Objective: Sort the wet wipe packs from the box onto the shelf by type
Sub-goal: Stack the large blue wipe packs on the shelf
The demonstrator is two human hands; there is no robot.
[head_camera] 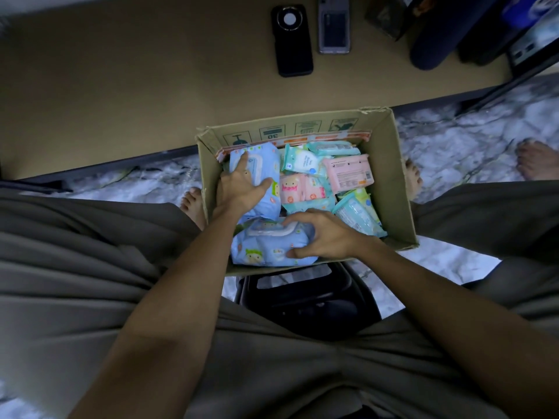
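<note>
Head view, steeply down, close.

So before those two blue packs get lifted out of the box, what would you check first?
1. Left hand has hold of the upper blue pack: ok, fingers and thumb wrap it.
2. Right hand has hold of the lower blue pack: ok.
3. Both packs are the same type: ok, matching blue print.
4. Way out of the box is open: ok, top open.
5. Free room on the tan surface beyond: ok.
6. Whether that surface is the shelf: cannot tell.
</note>
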